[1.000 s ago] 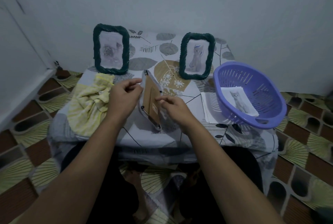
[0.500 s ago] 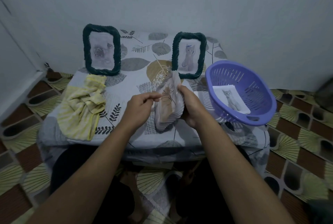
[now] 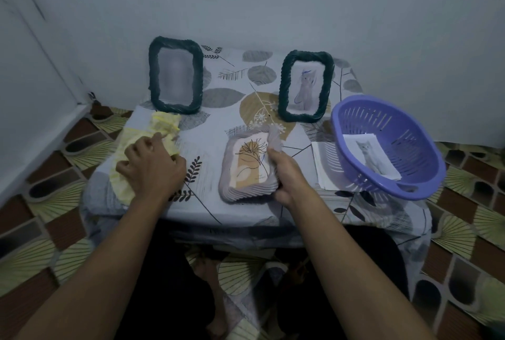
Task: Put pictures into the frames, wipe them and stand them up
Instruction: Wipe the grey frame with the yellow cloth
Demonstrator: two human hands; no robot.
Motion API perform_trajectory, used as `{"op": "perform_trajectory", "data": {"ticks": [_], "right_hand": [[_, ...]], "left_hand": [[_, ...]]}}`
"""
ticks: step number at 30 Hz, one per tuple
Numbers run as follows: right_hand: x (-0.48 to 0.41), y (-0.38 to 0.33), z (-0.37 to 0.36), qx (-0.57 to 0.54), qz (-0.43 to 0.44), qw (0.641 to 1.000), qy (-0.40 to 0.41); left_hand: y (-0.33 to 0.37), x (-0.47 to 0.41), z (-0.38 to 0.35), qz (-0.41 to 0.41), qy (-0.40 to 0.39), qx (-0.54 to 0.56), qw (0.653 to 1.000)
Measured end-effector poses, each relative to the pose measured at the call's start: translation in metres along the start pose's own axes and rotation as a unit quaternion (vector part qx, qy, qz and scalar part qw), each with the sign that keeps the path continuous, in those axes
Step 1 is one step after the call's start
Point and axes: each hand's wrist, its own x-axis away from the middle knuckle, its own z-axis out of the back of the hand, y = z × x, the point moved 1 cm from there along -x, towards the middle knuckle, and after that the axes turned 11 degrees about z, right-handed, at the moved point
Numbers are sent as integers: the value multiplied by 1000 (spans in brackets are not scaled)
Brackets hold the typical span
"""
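A pale grey frame (image 3: 247,167) with a flower picture lies face up near the table's front edge. My right hand (image 3: 287,173) grips its right side. My left hand (image 3: 151,168) rests on the yellow cloth (image 3: 164,126) at the table's left, fingers curled into it. Two dark green frames stand at the back: the left one (image 3: 176,75) looks blurred, the right one (image 3: 306,86) holds a cat picture.
A purple basket (image 3: 388,148) sits at the right of the table with a cat picture (image 3: 373,155) inside. White paper (image 3: 323,162) lies under its left side. The leaf-patterned tablecloth (image 3: 218,88) covers the low table. Walls close in behind and left.
The grey frame was turned from back side up to face up. My left hand left it and moved left onto the yellow cloth. My right hand stays on the frame.
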Motion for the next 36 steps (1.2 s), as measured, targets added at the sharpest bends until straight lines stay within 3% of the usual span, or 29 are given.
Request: {"op": "perform_trajectory", "data": {"ticks": [3, 7, 12, 16, 20, 23, 26, 32, 34, 36], "right_hand": [[2, 8, -6, -5, -11, 1000, 5], [2, 13, -11, -13, 4, 1000, -11], [5, 13, -16, -16, 42, 999, -24], [9, 14, -20, -56, 49, 997, -27], [11, 11, -25, -93, 57, 994, -28], [17, 6, -26, -51, 92, 994, -10], [20, 7, -20, -26, 112, 993, -11], [32, 6, -24, 4, 155, 986, -54], [32, 0, -24, 27, 167, 985, -42], [29, -7, -18, 64, 177, 982, -24]], "left_hand": [[-9, -3, -7, -1, -35, -8, 999], [-15, -3, -10, -27, -17, 35, 999], [-1, 6, 5, -49, 11, 192, 980], [29, 26, 24, -167, 28, 287, 943], [50, 53, 17, -295, -89, 252, 917], [56, 79, 3, -332, -188, 110, 918], [58, 78, -5, -343, -169, 53, 922], [81, 62, 5, -240, -151, 79, 956], [84, 74, 4, -264, -175, 126, 940], [80, 90, 1, -335, -212, 171, 902]]}}
